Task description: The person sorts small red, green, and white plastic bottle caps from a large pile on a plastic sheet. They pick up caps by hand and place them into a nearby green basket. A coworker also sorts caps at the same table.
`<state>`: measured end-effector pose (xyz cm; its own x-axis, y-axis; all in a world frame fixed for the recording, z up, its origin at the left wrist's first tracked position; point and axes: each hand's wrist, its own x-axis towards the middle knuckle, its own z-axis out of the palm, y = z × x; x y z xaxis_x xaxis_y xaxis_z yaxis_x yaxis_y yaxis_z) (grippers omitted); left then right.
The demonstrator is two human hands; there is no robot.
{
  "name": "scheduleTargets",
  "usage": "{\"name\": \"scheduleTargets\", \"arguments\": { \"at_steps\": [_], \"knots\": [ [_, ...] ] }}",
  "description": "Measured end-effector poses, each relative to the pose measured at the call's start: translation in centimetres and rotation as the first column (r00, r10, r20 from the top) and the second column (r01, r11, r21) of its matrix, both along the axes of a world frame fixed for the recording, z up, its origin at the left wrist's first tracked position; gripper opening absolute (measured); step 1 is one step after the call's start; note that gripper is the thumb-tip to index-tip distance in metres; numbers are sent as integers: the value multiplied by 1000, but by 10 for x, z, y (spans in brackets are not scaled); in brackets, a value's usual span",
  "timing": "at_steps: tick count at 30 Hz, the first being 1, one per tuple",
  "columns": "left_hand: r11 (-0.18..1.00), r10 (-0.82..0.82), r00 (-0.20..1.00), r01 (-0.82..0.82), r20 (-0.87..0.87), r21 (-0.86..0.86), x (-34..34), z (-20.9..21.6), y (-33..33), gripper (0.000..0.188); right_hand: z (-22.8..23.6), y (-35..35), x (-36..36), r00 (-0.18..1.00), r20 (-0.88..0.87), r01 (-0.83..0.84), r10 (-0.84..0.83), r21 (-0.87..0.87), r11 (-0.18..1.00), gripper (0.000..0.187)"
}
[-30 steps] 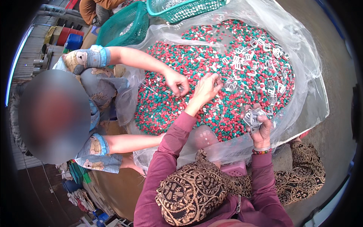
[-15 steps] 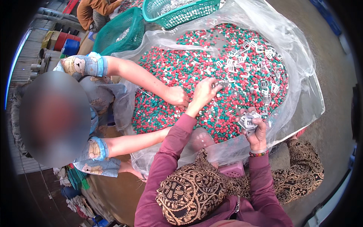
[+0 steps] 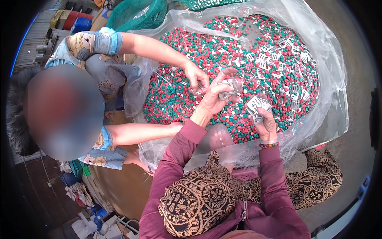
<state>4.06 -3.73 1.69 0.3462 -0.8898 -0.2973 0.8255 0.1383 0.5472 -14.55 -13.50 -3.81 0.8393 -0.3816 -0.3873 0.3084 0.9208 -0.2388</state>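
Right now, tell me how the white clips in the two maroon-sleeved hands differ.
The left hand pinches a few white clips in its fingertips, raised over the red and green pellets. The right hand cups a fuller bunch of clips, lower, nearer the bag's edge. Both are the same white plastic pieces.

Both maroon-sleeved forearms rise from the lower edge, elbows bent. The left hand [image 3: 215, 97] is lifted with wrist cocked back, fingers curled closed around its hold. The right hand [image 3: 266, 119], beaded band at the wrist, sits just beside it, fingers clenched likewise.
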Motion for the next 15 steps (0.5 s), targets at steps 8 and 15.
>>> {"name": "scheduleTargets", "arguments": {
  "at_steps": [8, 15],
  "knots": [
    [977, 81, -132, -186, 988, -105, -20, 2, -8, 18, -6, 25, 55, 998, 68, -2, -12, 202, 979, 55],
    [991, -130, -343, -6, 930, 136, -37, -13, 19, 57, -83, 53, 36, 990, -142, -20, 7, -87, 996, 57]
  ]
}}
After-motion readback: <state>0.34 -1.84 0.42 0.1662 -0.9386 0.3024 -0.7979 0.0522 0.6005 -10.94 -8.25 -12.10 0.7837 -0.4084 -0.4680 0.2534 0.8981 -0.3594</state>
